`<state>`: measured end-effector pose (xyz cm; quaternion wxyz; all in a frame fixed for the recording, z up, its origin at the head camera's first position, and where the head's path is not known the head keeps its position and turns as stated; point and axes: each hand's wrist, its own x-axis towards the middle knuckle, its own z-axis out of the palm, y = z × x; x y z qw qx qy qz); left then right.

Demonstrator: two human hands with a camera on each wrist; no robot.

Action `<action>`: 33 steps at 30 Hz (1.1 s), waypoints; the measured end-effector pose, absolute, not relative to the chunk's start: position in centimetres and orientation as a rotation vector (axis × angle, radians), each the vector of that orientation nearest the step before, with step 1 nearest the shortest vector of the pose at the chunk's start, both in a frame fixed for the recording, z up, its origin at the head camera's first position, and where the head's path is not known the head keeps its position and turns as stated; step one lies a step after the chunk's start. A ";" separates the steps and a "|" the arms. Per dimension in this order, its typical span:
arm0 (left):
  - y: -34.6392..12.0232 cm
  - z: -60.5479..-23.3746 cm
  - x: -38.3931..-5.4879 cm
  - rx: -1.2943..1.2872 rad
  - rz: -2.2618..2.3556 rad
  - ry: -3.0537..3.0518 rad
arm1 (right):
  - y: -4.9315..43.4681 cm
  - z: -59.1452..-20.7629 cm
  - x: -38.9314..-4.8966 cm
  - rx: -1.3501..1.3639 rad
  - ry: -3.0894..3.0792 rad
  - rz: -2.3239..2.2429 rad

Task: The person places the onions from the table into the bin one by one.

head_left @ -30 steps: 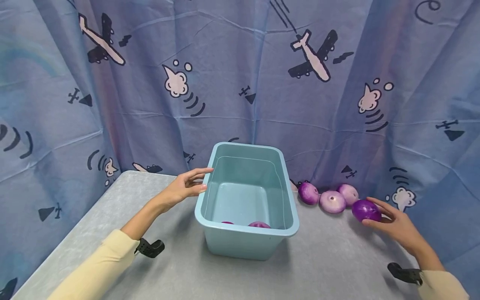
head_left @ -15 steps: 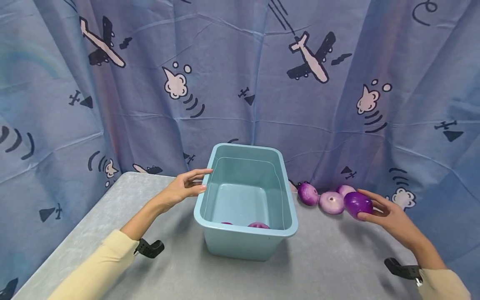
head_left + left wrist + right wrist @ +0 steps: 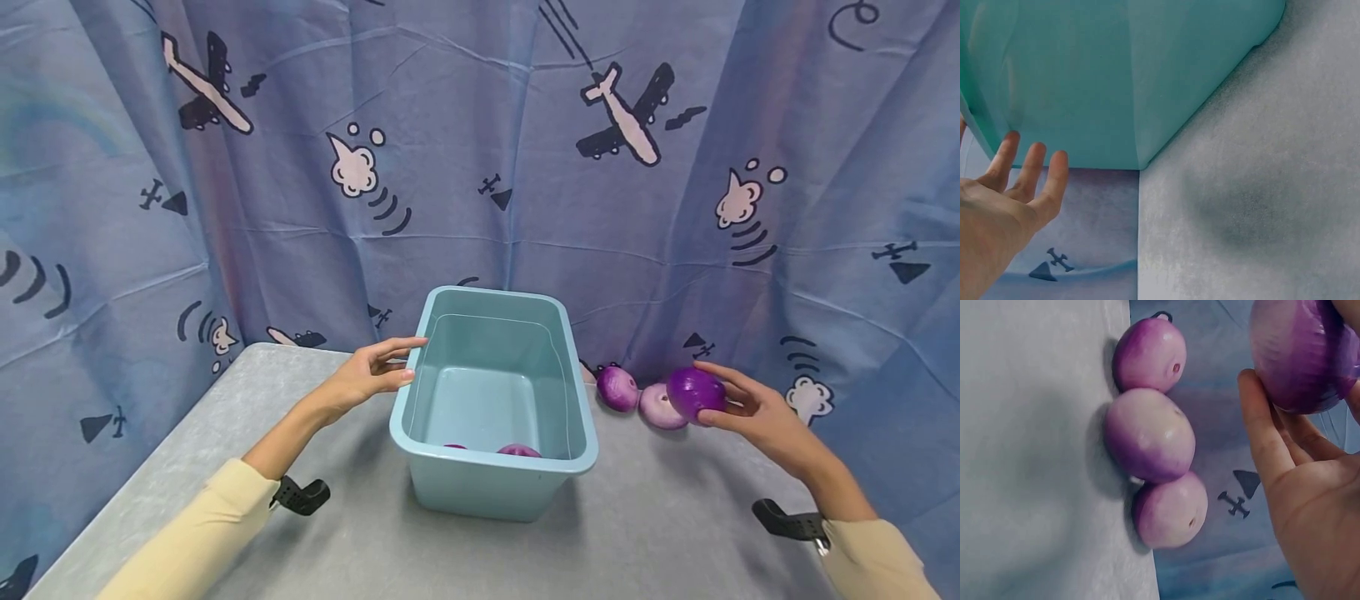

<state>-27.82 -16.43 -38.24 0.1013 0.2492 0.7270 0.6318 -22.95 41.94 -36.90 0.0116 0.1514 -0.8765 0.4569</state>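
My right hand (image 3: pixel 772 417) pinches a shiny dark purple onion (image 3: pixel 696 395) between thumb and fingers, raised over the table's right side. In the right wrist view, the held onion (image 3: pixel 1304 353) is up against the fingers. Beside it, three paler purple onions (image 3: pixel 1150 434) sit in a row on the table. The head view shows two of these onions (image 3: pixel 618 389), the third hidden behind the held one. My left hand (image 3: pixel 371 368) touches the left rim of a light blue plastic tub (image 3: pixel 487 493), fingers fairly straight. Inside the tub, the tops of two onions (image 3: pixel 518 450) show behind its near wall.
A grey table (image 3: pixel 330 533) carries the tub near its middle. Behind it hangs a blue curtain (image 3: pixel 450 167) printed with airplanes and clouds, close to the table's far edge. Black straps with camera mounts (image 3: pixel 300 496) are on both wrists.
My right hand has lifted the dark purple onion and moved it left, in front of the onion row. The left hand and the tub have stayed in place.
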 end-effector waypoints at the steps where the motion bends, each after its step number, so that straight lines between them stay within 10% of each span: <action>1: -16.4 -38.2 -27.8 0.733 1.866 2.147 | 41.8 -36.8 -23.1 0.481 -2.731 1.421; 33: -16.4 -38.4 -27.9 0.725 1.863 2.140 | 31.6 -32.6 -27.4 0.759 -2.556 1.678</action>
